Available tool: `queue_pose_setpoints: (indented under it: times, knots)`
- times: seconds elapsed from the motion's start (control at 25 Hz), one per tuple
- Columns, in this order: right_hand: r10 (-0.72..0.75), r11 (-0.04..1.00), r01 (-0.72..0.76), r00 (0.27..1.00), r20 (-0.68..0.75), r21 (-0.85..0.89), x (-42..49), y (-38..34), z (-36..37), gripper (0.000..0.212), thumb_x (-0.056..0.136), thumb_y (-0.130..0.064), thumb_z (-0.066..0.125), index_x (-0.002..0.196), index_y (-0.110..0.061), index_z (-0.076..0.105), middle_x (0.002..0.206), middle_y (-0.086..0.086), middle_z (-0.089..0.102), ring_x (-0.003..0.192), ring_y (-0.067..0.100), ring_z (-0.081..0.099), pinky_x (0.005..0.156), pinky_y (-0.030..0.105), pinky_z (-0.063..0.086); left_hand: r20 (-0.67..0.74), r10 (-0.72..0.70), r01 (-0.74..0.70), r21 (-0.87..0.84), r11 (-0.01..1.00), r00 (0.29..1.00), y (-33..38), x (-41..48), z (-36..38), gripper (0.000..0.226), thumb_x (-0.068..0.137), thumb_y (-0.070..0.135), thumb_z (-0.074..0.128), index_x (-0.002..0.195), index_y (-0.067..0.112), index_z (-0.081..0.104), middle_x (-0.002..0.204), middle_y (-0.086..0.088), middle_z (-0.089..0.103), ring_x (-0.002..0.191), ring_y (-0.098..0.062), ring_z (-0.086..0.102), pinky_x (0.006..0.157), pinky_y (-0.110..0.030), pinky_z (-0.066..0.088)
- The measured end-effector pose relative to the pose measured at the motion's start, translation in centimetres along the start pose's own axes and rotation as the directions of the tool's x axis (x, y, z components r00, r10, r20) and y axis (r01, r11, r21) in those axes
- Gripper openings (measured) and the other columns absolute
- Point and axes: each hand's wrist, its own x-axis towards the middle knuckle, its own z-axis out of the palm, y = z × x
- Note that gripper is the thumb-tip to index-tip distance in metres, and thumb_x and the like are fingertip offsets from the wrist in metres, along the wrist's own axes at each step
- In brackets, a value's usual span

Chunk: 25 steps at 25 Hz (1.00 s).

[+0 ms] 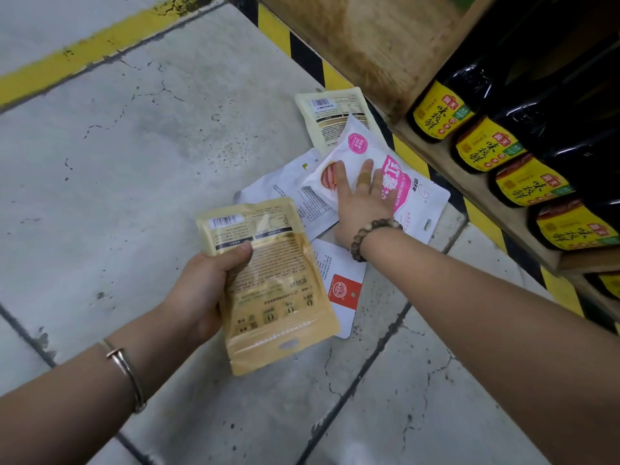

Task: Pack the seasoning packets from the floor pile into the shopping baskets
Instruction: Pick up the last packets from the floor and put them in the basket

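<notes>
Left hand (201,283): grip clamped on a tan packet (275,297), thumb over its face, held off the floor (134,162), seemingly to free the other hand.
Right hand (360,199): fingers spread flat, grip apart, pressing the pink packet (406,193), perhaps to slide it.
Pile: cream packet (332,119) and white packets (295,186) overlapping beside the shelf (432,152).
Baskets: none in view; contents unknowable.

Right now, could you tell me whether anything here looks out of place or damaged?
The seasoning packets lie askew in an overlapping heap on the cracked floor beside the shelf. None looks torn or spilled. The left hand holds a tan packet.
</notes>
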Motion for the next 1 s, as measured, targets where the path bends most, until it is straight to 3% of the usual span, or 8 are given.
queue_pose_setpoints:
  times: [0.16, 0.32, 0.4, 0.52, 0.64, 0.72, 0.84, 1.0]
  knots:
    - [-0.068, 0.993, 0.052, 0.986, -0.154, -0.101, -0.2, 1.7, 0.0, 0.063, 0.094, -0.006, 0.036, 0.149, -0.009, 0.006, 0.155, 0.021, 0.006, 0.143, 0.035, 0.011, 0.109, 0.048, 0.032, -0.015, -0.005, 0.005, 0.021, 1.000, 1.000, -0.3, 0.1, 0.1, 0.019, 0.092, 0.015, 0.055, 0.107, 0.011, 0.066, 0.095, -0.009, 0.074, 0.079, -0.024, 0.072, 0.057, -0.031, 0.057]
    - [-0.121, 0.988, 0.097, 0.972, -0.202, -0.124, -0.6, 2.9, -0.5, 0.044, 0.095, -0.001, 0.034, 0.139, -0.003, 0.031, 0.146, 0.018, 0.033, 0.132, 0.030, 0.038, 0.086, 0.041, 0.046, -0.008, 0.020, -0.020, 0.043, 0.999, 1.000, 0.0, 0.0, 0.0, 0.020, 0.093, 0.015, 0.054, 0.109, 0.011, 0.065, 0.097, -0.008, 0.074, 0.082, -0.023, 0.072, 0.063, -0.033, 0.056]
    - [-0.096, 0.995, 0.094, 0.954, -0.284, -0.018, -0.8, 3.0, -1.4, 0.032, 0.094, -0.001, 0.035, 0.125, -0.004, 0.046, 0.121, 0.018, 0.055, 0.105, 0.033, 0.057, 0.068, 0.037, 0.043, -0.004, 0.043, -0.042, 0.041, 0.998, 0.999, 0.3, -0.2, -0.2, 0.019, 0.093, 0.017, 0.054, 0.108, 0.013, 0.065, 0.096, -0.006, 0.074, 0.082, -0.021, 0.072, 0.065, -0.033, 0.054]
    - [0.013, 0.949, 0.142, 0.874, -0.486, 0.281, -2.2, 3.2, -2.2, 0.023, 0.095, -0.007, 0.042, 0.110, -0.007, 0.058, 0.094, 0.016, 0.064, 0.082, 0.033, 0.060, 0.061, 0.034, 0.040, 0.003, 0.090, -0.090, 0.029, 0.996, 0.996, 0.6, -0.4, -0.5, 0.019, 0.094, 0.020, 0.053, 0.107, 0.014, 0.066, 0.093, -0.002, 0.075, 0.080, -0.017, 0.072, 0.059, -0.029, 0.056]
    - [0.222, 0.661, 0.338, 0.765, -0.604, 0.670, -4.8, 2.9, -4.3, 0.019, 0.091, -0.003, 0.049, 0.102, -0.007, 0.064, 0.078, 0.002, 0.060, 0.069, 0.015, 0.054, 0.061, 0.026, 0.042, 0.056, 0.057, -0.053, -0.062, 0.997, 0.997, 1.0, -0.7, -0.4, 0.024, 0.094, 0.028, 0.051, 0.099, 0.015, 0.071, 0.091, -0.002, 0.075, 0.079, -0.016, 0.072, 0.056, -0.028, 0.058]
    - [0.309, 0.297, 0.395, 0.822, -0.479, 0.869, -5.6, 2.4, -6.3, 0.016, 0.090, 0.000, 0.052, 0.092, -0.013, 0.062, 0.075, -0.010, 0.061, 0.067, 0.003, 0.058, 0.062, 0.022, 0.048, 0.156, 0.023, -0.001, -0.141, 0.990, 0.987, 1.5, -1.1, 0.0, 0.026, 0.086, 0.031, 0.056, 0.084, 0.016, 0.077, 0.090, -0.002, 0.075, 0.080, -0.017, 0.072, 0.057, -0.033, 0.059]
    - [0.126, -0.190, 0.231, 0.970, -0.210, 0.954, -6.8, 1.3, -7.4, 0.024, 0.089, 0.009, 0.050, 0.089, -0.014, 0.058, 0.070, -0.009, 0.070, 0.067, 0.007, 0.067, 0.063, 0.027, 0.056, 0.297, 0.051, 0.033, -0.270, 0.962, 0.954, 2.5, -1.8, 0.9, 0.027, 0.058, 0.034, 0.070, 0.078, 0.017, 0.078, 0.093, -0.003, 0.074, 0.085, -0.021, 0.072, 0.065, -0.041, 0.059]
    - [-0.174, -0.223, -0.026, 0.985, -0.014, 0.974, -8.9, -0.5, -5.4, 0.023, 0.089, 0.010, 0.047, 0.090, -0.010, 0.058, 0.069, -0.002, 0.071, 0.062, 0.013, 0.067, 0.061, 0.028, 0.058, 0.379, 0.033, 0.040, -0.184, 0.982, 0.925, 2.2, -2.0, 1.0, 0.043, 0.065, 0.035, 0.072, 0.104, 0.016, 0.068, 0.098, -0.004, 0.072, 0.087, -0.021, 0.071, 0.069, -0.038, 0.058]
